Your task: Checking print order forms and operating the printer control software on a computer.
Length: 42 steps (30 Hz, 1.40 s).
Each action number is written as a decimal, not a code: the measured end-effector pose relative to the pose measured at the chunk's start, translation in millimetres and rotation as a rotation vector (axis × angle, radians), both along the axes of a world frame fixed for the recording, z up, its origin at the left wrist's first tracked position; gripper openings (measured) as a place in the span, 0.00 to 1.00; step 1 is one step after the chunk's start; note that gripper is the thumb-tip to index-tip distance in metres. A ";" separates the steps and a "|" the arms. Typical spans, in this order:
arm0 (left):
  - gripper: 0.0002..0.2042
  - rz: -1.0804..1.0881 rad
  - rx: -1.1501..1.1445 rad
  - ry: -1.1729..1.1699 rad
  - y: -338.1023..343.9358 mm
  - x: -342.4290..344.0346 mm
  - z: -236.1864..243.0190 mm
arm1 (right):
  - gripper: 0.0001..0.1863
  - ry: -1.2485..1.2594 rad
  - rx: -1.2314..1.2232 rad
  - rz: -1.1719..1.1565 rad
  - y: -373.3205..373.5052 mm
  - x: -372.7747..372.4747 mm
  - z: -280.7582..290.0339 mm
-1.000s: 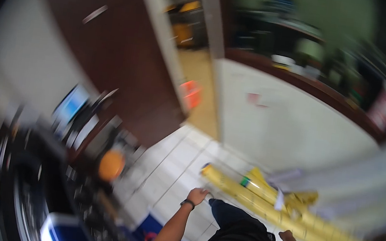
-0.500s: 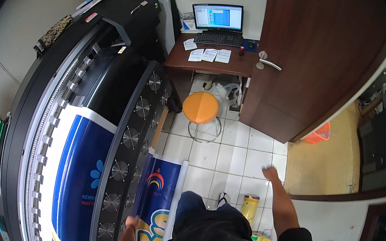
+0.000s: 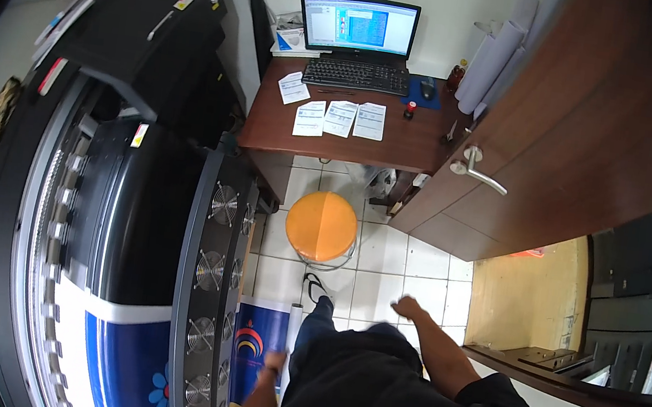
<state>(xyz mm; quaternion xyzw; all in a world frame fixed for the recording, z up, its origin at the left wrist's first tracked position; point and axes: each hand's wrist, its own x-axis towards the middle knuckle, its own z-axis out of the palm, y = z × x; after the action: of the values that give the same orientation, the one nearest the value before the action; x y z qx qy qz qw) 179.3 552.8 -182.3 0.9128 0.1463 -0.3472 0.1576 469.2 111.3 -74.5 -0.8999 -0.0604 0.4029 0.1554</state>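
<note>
My left hand (image 3: 272,359) hangs low beside the printed blue banner (image 3: 245,370) at the side of the large printer; its fingers are blurred. Out over the tiled floor, my right hand (image 3: 407,306) is loosely closed, with nothing visible in it. Ahead stands a round orange stool (image 3: 321,226) with metal legs, apart from both hands. Behind it is a dark brown desk (image 3: 269,134) carrying a lit monitor (image 3: 357,26), a black keyboard (image 3: 355,76), a mouse (image 3: 427,91) and several paper slips (image 3: 340,119).
The wide-format printer (image 3: 151,222) with its row of fans (image 3: 210,271) fills the left side. To the right, a brown door (image 3: 456,212) with a metal handle (image 3: 484,177) stands ajar beside a doorway. Rolled white sheets (image 3: 495,61) lean by the desk.
I have stepped forward, so the desk, stool and door are nearer. Both arms have swung, and a foot in a black flip-flop now shows near the stool. The yellow cylinder has left view.
</note>
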 end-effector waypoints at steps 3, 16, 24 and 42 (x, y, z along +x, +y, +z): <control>0.28 0.266 0.077 -0.623 90.8 180.3 55.1 | 0.31 0.275 -0.034 -0.406 22.0 15.4 22.2; 0.19 0.298 -0.123 -0.589 14.8 623.3 209.9 | 0.25 -0.124 0.175 -0.444 60.8 244.1 39.7; 0.05 -0.057 -0.217 -0.865 -92.6 718.7 190.6 | 0.22 -0.446 0.286 -0.592 139.8 424.3 99.9; 0.18 -1.000 -0.695 -1.018 -97.4 933.6 151.6 | 0.23 -1.209 0.003 -0.693 192.2 425.0 42.8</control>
<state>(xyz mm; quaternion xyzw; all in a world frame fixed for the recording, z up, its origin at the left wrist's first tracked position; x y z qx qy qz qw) 1112.9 455.3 -30.7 0.8155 -0.4876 0.0573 0.3065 894.2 303.5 -31.7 -0.9335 0.1539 -0.2417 0.2155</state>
